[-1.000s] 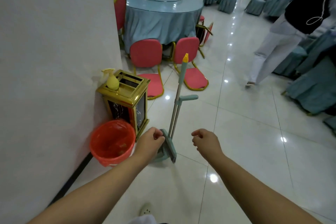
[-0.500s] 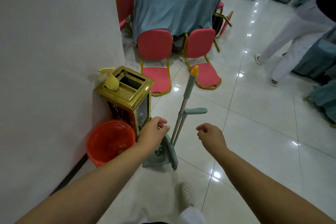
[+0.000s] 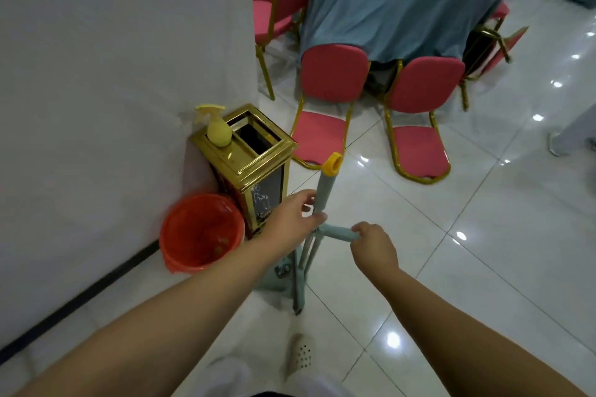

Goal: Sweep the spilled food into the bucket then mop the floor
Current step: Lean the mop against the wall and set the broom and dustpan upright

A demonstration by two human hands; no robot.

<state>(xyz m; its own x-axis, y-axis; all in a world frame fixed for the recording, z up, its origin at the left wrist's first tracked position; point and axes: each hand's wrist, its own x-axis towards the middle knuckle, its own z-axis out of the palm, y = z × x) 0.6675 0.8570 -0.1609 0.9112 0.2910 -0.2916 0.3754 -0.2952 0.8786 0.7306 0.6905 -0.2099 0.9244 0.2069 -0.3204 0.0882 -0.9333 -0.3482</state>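
The left hand [image 3: 292,219] is closed around the upright broom handle [image 3: 323,193], just below its yellow cap [image 3: 332,164]. The right hand [image 3: 374,246] grips the end of the short dustpan handle [image 3: 338,233], which projects sideways from the two poles. Broom and dustpan [image 3: 283,271] stand together on the white tiled floor [image 3: 483,251], their lower ends between the person's forearms. The orange bucket [image 3: 200,232] sits on the floor against the white wall [image 3: 113,74], to the left of the dustpan and touching the gold bin [image 3: 254,167]. Small scraps lie inside the bucket. A yellow spray bottle [image 3: 216,126] stands on top of the bin. Behind, red chairs [image 3: 329,100] surround a round table with a blue cloth [image 3: 403,10]. One white shoe [image 3: 301,356] shows at the bottom edge.
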